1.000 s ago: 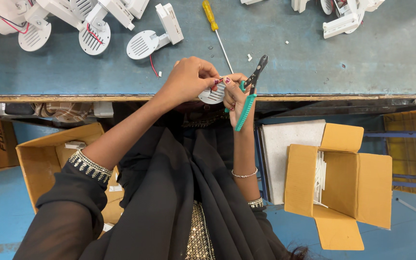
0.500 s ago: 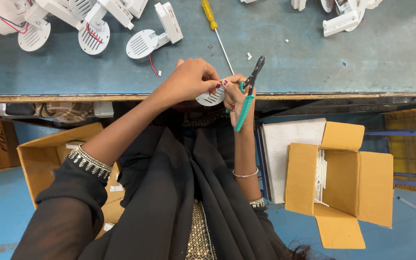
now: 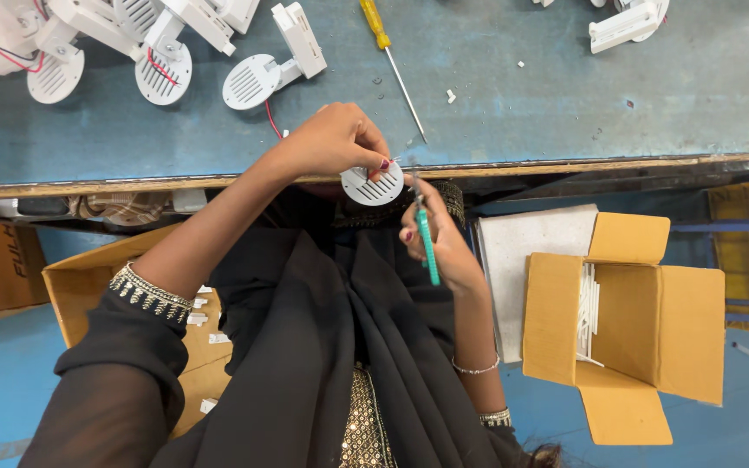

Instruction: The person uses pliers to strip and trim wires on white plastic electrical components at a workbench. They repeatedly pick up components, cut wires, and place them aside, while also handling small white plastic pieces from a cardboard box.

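Round white slotted disc (image 3: 373,185) pinched at near table edge, middle of scene, by left hand (image 3: 333,139); fingers closed tight on disc rim. Right hand (image 3: 439,247) just near of disc, curled shut around green-handled cutters (image 3: 425,236), tip pointing up at disc edge, touching or almost, hard to tell. Judging from that: trimming or snipping at disc underway, not finished; disc not yet set down with others. Far on blue table (image 3: 565,104): several white disc-and-bracket units (image 3: 262,74) with red wires, far left, apparently waiting or done, cannot tell which. Yellow-handled screwdriver (image 3: 389,52) far of hands, lying loose. Small white scraps (image 3: 451,96) on table. Right and near: open cardboard box (image 3: 626,321) with white strips inside. Left and near: another cardboard box (image 3: 88,286), partly hidden by sleeve.
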